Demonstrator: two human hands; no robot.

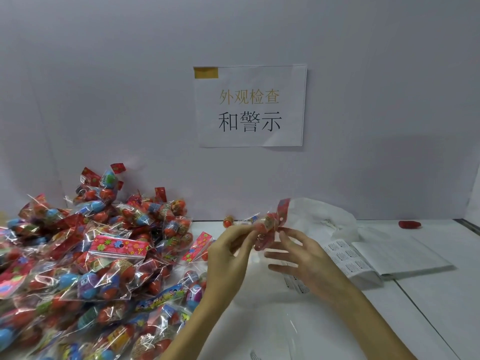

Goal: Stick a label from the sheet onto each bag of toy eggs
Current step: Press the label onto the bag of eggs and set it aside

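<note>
A clear bag of red toy eggs (pixel 270 224) with a red flowered header hangs above the white table. My left hand (pixel 228 253) pinches its left side between thumb and fingers. My right hand (pixel 304 258) is just to the bag's right with fingers spread and fairly straight, its upper fingertips at the bag's edge. The label sheet (pixel 345 255), printed with small text blocks, lies on the table behind my right hand. A big heap of egg bags (pixel 91 261) fills the left side.
A white paper stack (pixel 405 255) lies beside the label sheet on the right. A crumpled white plastic bag (pixel 324 216) sits at the back wall, with a small red object (pixel 410 224) further right. A printed sign (pixel 250 106) hangs on the wall.
</note>
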